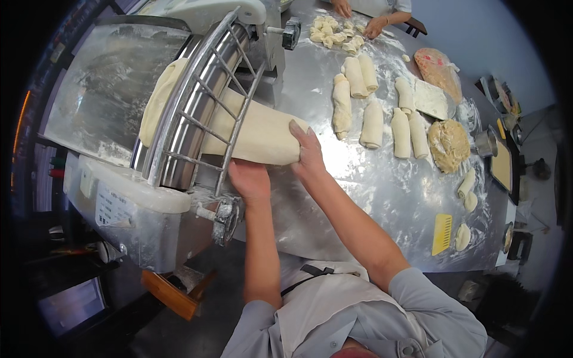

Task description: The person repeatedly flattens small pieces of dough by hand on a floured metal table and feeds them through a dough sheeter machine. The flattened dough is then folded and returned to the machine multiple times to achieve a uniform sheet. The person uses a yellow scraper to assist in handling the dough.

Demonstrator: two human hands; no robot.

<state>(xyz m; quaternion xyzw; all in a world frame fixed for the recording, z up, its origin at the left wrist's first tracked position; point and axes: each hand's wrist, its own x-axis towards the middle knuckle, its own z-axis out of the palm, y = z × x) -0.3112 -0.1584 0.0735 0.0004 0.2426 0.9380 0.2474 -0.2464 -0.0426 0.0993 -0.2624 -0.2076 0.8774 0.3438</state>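
A wide dough sheet (264, 133) comes out from between the steel rollers (197, 121) of a dough sheeter, behind a metal bar guard. More of the dough (163, 100) lies on the machine's far side, against the rollers. My right hand (310, 150) grips the sheet's free end, its thumb on top and its fingers hidden beneath. Palm up, my left hand (251, 179) is under the sheet's near edge, close to the guard; its fingers are partly hidden by the dough, so whether they close on it does not show.
Rolled dough logs (372, 123) lie on the floured steel table (322, 197). Right of them are a brown dough mass (449, 145), a steel pot (486, 141) and a yellow scraper (442, 233). Another person's hands (375, 27) work at dough pieces (326, 30). An adjusting knob (226, 221) juts out beside my left forearm.
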